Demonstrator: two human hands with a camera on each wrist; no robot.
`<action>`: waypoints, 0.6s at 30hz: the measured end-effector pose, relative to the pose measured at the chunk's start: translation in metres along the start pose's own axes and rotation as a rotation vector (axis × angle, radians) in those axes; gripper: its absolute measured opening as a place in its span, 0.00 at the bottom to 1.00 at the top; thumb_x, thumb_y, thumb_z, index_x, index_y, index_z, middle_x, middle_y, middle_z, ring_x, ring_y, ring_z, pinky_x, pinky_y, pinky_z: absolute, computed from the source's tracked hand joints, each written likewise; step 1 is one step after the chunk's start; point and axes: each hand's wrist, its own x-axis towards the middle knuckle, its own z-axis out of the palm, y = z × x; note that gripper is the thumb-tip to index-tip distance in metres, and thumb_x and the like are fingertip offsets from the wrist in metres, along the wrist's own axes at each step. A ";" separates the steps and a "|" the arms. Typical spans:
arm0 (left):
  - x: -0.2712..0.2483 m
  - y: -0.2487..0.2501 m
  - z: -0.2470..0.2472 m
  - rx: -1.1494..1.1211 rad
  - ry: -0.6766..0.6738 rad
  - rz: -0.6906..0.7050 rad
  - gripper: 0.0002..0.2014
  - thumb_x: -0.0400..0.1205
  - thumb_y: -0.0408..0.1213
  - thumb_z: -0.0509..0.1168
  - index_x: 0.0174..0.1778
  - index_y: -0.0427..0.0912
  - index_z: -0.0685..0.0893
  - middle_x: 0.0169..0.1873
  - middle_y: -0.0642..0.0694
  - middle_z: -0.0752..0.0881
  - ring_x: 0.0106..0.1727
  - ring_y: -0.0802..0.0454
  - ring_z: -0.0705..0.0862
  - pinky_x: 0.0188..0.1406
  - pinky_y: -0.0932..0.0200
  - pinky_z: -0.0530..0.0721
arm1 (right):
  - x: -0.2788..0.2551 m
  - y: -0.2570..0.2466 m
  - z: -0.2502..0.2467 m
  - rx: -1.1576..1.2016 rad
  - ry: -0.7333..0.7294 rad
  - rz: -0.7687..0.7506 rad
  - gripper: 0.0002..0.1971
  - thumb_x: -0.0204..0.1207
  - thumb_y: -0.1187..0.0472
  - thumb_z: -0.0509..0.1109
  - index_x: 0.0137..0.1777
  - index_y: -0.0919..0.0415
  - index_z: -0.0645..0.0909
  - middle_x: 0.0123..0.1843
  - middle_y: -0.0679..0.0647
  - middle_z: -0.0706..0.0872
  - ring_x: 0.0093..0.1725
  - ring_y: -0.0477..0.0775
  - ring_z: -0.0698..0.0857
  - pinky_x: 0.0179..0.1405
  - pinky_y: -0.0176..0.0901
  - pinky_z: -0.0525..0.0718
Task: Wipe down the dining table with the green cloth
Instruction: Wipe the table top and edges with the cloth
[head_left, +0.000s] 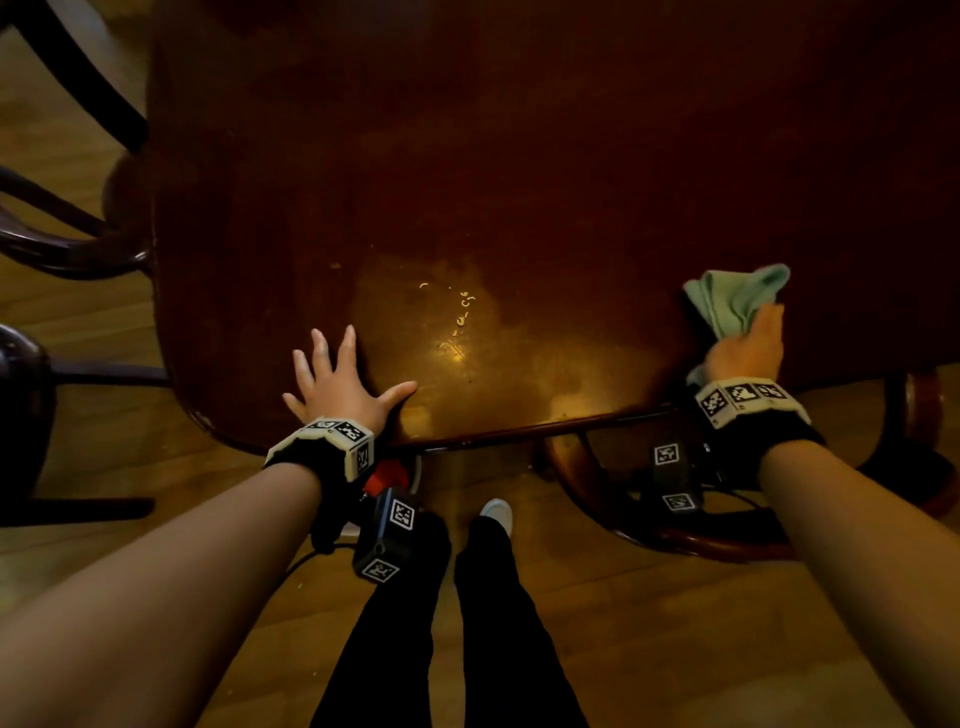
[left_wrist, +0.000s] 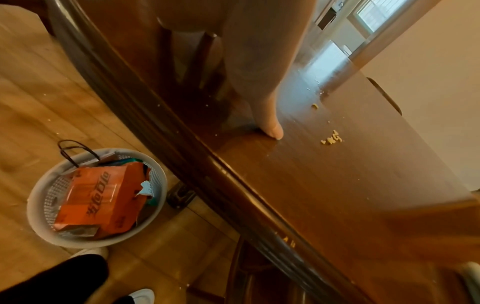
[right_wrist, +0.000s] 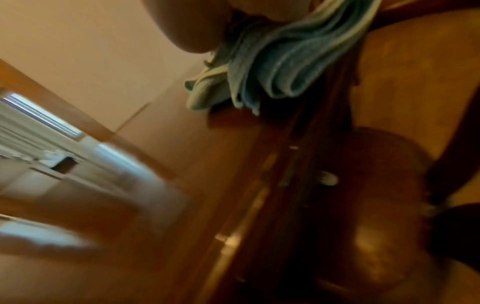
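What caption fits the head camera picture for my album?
Left hand flat on the dining table, right hand gripping the green cloth, crumbs between them.

In the head view the far part of the tabletop (head_left: 519, 130) runs off the top and right edges into darkness, and the right hand (head_left: 748, 348) covers the lower folds of the green cloth (head_left: 737, 299), so its fingers cannot be made out. The right wrist view is smeared by blur, the lower left a pale streak nothing can be read from. The crumbs (left_wrist: 332, 140) at the centre right of the left wrist view are too small to identify.
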 end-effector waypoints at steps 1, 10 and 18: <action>0.000 0.000 0.000 -0.001 0.003 -0.002 0.50 0.68 0.66 0.67 0.82 0.58 0.47 0.84 0.49 0.41 0.84 0.43 0.39 0.79 0.30 0.47 | -0.005 0.004 0.003 -0.070 -0.019 -0.012 0.29 0.77 0.76 0.50 0.79 0.66 0.55 0.83 0.61 0.57 0.82 0.62 0.59 0.81 0.48 0.56; 0.001 -0.012 -0.008 -0.076 0.075 0.045 0.48 0.70 0.63 0.69 0.81 0.56 0.50 0.84 0.50 0.49 0.84 0.47 0.47 0.80 0.33 0.49 | -0.054 -0.054 0.065 -0.030 -0.041 -0.065 0.31 0.76 0.74 0.50 0.80 0.57 0.58 0.84 0.59 0.55 0.84 0.59 0.53 0.84 0.52 0.52; 0.039 -0.094 -0.050 -0.072 0.114 0.192 0.38 0.78 0.57 0.64 0.81 0.52 0.56 0.84 0.49 0.49 0.85 0.49 0.45 0.82 0.39 0.45 | -0.094 -0.156 0.149 0.147 -0.316 -0.223 0.28 0.76 0.75 0.50 0.75 0.57 0.70 0.84 0.56 0.58 0.84 0.57 0.53 0.85 0.51 0.50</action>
